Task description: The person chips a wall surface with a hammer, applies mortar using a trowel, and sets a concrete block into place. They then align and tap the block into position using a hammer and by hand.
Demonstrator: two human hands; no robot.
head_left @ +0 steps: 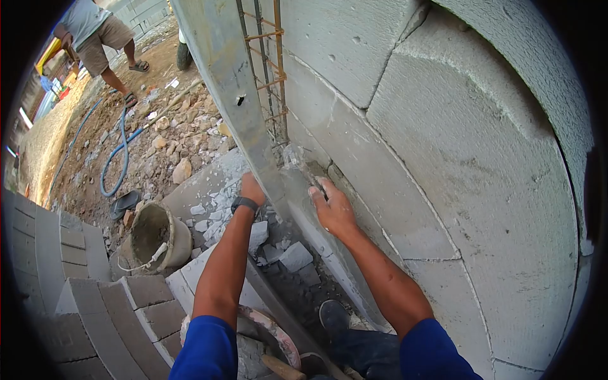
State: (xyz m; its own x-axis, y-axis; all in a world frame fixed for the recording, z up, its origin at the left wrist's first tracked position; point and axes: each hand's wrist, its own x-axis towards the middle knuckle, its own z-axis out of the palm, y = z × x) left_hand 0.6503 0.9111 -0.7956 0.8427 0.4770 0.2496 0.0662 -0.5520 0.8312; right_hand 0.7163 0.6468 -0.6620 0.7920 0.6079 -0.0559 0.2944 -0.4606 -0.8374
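My left hand (253, 189), with a dark band at the wrist, is against the left edge of an upright grey board (218, 69). Its fingers are hidden behind the board. My right hand (335, 209) is closed around a thin, dark, stick-like tool (315, 182), low between the board and the block wall (437, 139). The tool's far end is beside a pale, rough lump of mortar (294, 156) and is hard to make out. Just above stands a rusty rebar cage (280, 69) with several ties.
A mortar-stained bucket (180, 244) with a white handle stands at left, near broken block pieces (296, 258). Stacked grey blocks (95, 310) fill the lower left. A blue hose (123, 158) crosses the rubble. Another person (104, 44) in shorts and sandals is at upper left.
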